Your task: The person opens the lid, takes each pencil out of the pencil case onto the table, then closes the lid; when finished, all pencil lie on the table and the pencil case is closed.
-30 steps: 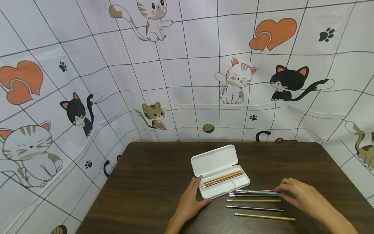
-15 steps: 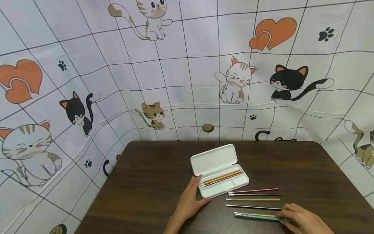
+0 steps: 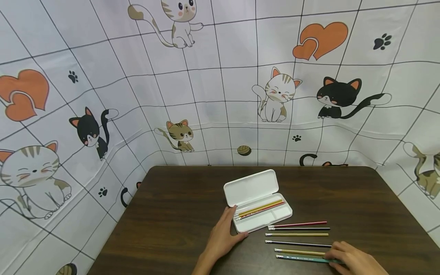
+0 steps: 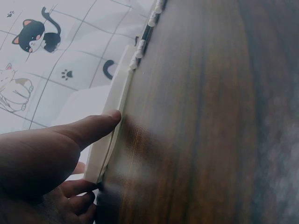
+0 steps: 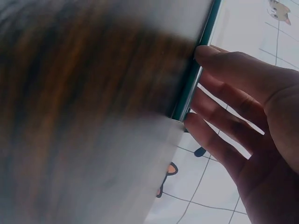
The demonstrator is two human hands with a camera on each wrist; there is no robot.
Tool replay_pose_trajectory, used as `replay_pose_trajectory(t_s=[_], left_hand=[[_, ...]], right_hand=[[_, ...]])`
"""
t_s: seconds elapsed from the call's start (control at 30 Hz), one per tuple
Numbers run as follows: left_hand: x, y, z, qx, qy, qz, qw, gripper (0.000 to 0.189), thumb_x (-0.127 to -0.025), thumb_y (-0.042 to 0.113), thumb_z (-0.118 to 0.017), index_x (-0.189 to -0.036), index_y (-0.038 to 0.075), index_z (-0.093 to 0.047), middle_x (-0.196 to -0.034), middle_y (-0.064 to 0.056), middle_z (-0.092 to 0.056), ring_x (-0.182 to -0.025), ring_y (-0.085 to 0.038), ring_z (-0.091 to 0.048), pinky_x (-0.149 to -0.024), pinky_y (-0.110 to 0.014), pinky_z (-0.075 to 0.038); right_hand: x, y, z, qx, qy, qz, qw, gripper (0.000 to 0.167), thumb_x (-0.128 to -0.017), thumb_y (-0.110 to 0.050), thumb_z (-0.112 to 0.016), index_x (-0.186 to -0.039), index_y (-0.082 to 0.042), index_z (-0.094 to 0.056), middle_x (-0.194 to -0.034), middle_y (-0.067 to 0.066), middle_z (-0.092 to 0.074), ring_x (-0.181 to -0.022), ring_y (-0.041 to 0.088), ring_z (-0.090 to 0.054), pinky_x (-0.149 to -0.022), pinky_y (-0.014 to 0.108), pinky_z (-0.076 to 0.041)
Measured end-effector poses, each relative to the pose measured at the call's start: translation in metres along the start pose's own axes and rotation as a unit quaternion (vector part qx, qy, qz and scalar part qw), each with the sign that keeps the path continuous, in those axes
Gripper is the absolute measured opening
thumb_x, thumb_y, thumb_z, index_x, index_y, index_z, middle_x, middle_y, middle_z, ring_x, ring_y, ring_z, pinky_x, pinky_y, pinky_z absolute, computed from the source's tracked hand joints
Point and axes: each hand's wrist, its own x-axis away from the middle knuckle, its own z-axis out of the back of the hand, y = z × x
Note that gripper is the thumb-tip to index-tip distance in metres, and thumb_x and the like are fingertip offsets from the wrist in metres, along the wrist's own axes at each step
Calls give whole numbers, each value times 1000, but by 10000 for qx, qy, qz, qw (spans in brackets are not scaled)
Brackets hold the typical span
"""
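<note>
A white pencil case (image 3: 252, 188) stands with its lid up on the table, several pencils (image 3: 262, 208) lying inside. My left hand (image 3: 220, 236) grips its left end; in the left wrist view the thumb (image 4: 100, 125) presses its near side and fingers curl at the end. My right hand (image 3: 352, 258) pinches a teal pencil (image 3: 299, 258) by its right end, thumb and fingers on opposite sides in the right wrist view. Just behind that pencil lies a gold pencil (image 3: 297, 251), roughly parallel, its right end hidden by the hand.
Farther back, a dark pencil (image 3: 292, 243), another gold pencil (image 3: 297, 234), a black pencil (image 3: 309, 228) and a red pencil (image 3: 306, 224) lie in a column right of the case. A cat-print sheet (image 3: 213, 88) hangs behind the brown table (image 3: 185, 198).
My right hand has brought the teal pencil from over the red and black pencils toward the front, past the front gold pencil. The left hand and the case have stayed put.
</note>
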Motion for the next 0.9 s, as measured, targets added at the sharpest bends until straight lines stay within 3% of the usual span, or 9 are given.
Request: replay_pose_trajectory(t_s=[0.1, 0.27, 0.37, 0.5, 0.57, 0.73, 0.9], left_hand=[[-1, 0, 1, -13, 19, -15, 10000, 91, -80, 51, -77, -153, 19, -34, -154, -10, -36, -140, -31, -33, -94, -57, -43], [-2, 0, 2, -20, 4, 4, 10000, 91, -80, 52, -77, -154, 19, -34, -154, -10, -35, -141, -30, -33, -94, -57, -43], [-2, 0, 2, -29, 22, 12, 10000, 91, -80, 51, -77, -153, 19, -34, -154, -10, -35, -140, -31, -34, -94, -57, -44], [-1, 0, 3, -64, 47, 20, 10000, 91, -79, 51, -77, -153, 19, -34, -154, -11, -36, -139, -32, -35, -93, -57, -44], [-1, 0, 3, -78, 50, 16, 10000, 91, -79, 51, -77, -153, 19, -35, -154, -11, -36, -139, -32, -35, -93, -57, -44], [-1, 0, 1, -25, 64, -9, 10000, 91, -80, 50, -78, -153, 18, -35, -154, -11, -36, -140, -31, -34, -93, -58, -44], [0, 1, 0, 24, 57, -7, 10000, 91, -80, 50, -78, -153, 18, -35, -154, -10, -36, -141, -30, -33, -94, -58, -43]], right_hand=[[-2, -2, 3, -44, -156, -106, 9998, 18, -81, -13, -79, -96, -20, -70, -90, -20, -48, -73, -6, -40, -51, 21, -41], [-8, -10, 19, 34, -77, -363, 9993, 21, -80, -16, -81, -98, -22, -70, -92, -21, -51, -74, -6, -45, -53, 22, -44], [-17, -15, 34, 518, 466, -406, 9967, 27, -74, -15, -84, -95, -25, -71, -91, -23, -52, -74, -6, -47, -53, 21, -45], [-40, -14, 52, 1094, 1340, -111, 9849, 38, -63, -8, -88, -92, -25, -72, -90, -22, -55, -72, -7, -50, -53, 20, -45], [-55, -11, 59, 1130, 1513, 73, 9820, 42, -60, -4, -88, -92, -26, -71, -91, -20, -57, -73, -6, -52, -54, 19, -46], [-101, -10, 63, 933, 1298, 158, 9870, 34, -70, -8, -86, -94, -27, -71, -93, -18, -59, -76, -3, -57, -60, 22, -50], [-150, -11, 49, 645, 810, 270, 9943, 21, -78, -10, -82, -94, -22, -72, -92, -11, -62, -78, 5, -59, -62, 27, -51]])
